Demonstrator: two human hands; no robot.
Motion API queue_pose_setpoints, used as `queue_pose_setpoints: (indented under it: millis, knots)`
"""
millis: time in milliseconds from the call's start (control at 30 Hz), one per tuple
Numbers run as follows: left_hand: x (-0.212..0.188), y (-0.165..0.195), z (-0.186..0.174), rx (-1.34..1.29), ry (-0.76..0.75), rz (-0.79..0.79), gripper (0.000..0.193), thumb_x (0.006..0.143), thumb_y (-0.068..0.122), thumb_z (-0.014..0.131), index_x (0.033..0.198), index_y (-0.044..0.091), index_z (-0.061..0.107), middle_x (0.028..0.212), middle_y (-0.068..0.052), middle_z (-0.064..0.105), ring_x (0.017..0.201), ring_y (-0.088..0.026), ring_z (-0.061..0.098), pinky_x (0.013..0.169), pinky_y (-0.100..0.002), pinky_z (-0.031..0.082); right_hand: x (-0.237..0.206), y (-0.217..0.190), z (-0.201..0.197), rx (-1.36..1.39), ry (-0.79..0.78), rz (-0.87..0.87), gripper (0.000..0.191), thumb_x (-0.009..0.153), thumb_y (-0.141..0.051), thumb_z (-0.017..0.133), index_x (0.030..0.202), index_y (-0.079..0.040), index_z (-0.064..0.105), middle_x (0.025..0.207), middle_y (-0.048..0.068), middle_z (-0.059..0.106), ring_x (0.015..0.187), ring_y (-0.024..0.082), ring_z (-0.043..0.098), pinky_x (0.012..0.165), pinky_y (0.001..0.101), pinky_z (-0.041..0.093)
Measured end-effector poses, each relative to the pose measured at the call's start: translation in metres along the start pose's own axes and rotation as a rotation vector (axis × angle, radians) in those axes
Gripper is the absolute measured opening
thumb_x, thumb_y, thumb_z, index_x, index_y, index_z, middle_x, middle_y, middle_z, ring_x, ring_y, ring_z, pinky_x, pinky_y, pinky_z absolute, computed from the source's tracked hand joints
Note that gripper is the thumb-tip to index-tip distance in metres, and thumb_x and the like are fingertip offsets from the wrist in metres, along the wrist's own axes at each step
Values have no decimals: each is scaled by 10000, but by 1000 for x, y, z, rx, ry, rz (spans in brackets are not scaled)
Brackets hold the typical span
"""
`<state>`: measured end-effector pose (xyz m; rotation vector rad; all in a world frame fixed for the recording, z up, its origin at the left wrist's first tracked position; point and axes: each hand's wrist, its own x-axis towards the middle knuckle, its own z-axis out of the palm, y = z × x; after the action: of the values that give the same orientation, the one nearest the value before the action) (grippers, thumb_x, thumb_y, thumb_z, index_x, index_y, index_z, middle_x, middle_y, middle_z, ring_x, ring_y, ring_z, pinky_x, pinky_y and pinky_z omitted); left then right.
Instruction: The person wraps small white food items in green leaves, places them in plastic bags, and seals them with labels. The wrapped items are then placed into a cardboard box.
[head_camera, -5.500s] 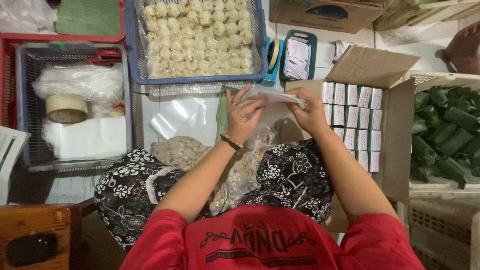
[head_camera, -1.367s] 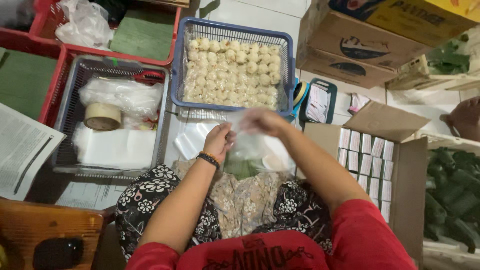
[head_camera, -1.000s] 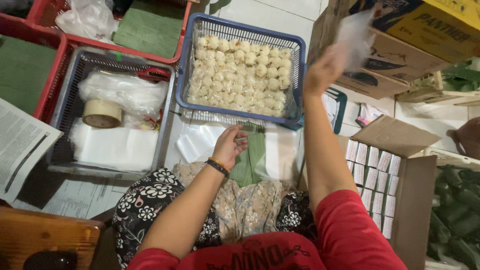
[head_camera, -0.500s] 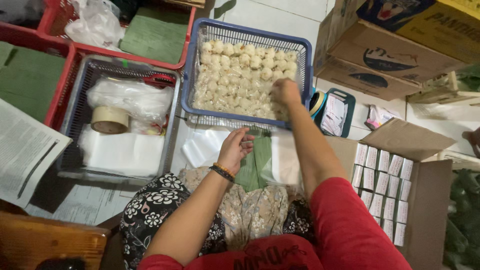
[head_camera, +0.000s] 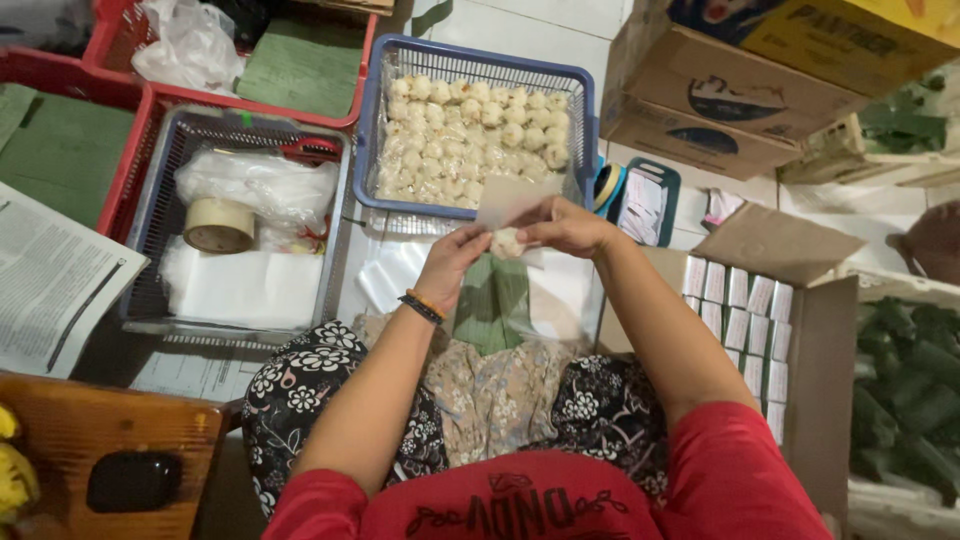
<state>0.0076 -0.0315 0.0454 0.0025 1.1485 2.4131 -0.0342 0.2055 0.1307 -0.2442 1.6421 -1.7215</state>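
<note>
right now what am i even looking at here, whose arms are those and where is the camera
The camera sits on a person's head and looks down, so the arms are that person's own. The right hand holds a small pale food ball and a thin white sheet; the left hand meets it at the ball. Below lies a green leaf. Ahead, a blue basket is full of the same balls. To the left a grey basket holds a tape roll. To the right stands an open cardboard box of small white packs.

A small pale dough ball (head_camera: 506, 242) sits against a thin white paper sheet (head_camera: 508, 200) (slightly tilted), above a green banana leaf (head_camera: 490, 305).
</note>
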Motion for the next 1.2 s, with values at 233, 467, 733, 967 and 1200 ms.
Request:
queue_pose_setpoints:
  millis: [233, 467, 733, 967, 1200]
  knots:
    - [-47, 10, 21, 10, -201, 147, 443, 892, 157, 753, 1303, 125, 589, 1242, 20, 666, 1156, -102, 618, 1014, -263, 488, -55, 12, 47, -16, 32, -40, 420, 897, -62, 734, 1299, 20, 648, 1202, 75, 702, 1048, 153, 659, 897, 332, 546]
    - [-58, 3, 16, 71, -194, -66, 370, 981, 227, 696, 1274, 29, 586, 1124, -66, 683, 1048, -206, 658, 940, -391, 550, -82, 7, 73, -84, 112, -165, 343, 937, -78, 722, 1264, 15, 680, 1182, 122, 735, 1059, 192, 710, 966, 355, 585]
    - [-61, -11, 30, -32, -119, -179, 375, 977, 198, 683, 1303, 27, 610, 1185, -81, 684, 1077, -192, 679, 927, -396, 600, -87, 16, 125, -856, 718, -488, 668, 849, -155, 823, 1414, -19, 494, 1276, 172, 626, 1148, 258, 611, 1016, 391, 509]
    - [-57, -26, 9, -163, -94, -236, 334, 998, 198, 636, 1259, -7, 599, 1146, -103, 681, 1063, -223, 694, 935, -417, 643, -106, 7, 153, -551, 673, -653, 832, 885, -263, 755, 1573, -60, 334, 1460, 172, 501, 1350, 358, 505, 1146, 462, 399]
    - [-43, -34, -6, -290, -139, -300, 331, 1061, 248, 605, 1290, 10, 582, 1185, -143, 670, 1088, -275, 685, 943, -457, 598, -126, 15, 164, -1558, 517, -732, 676, 745, -341, 848, 1328, -165, 555, 1395, 177, 508, 1296, 410, 477, 1102, 582, 358]
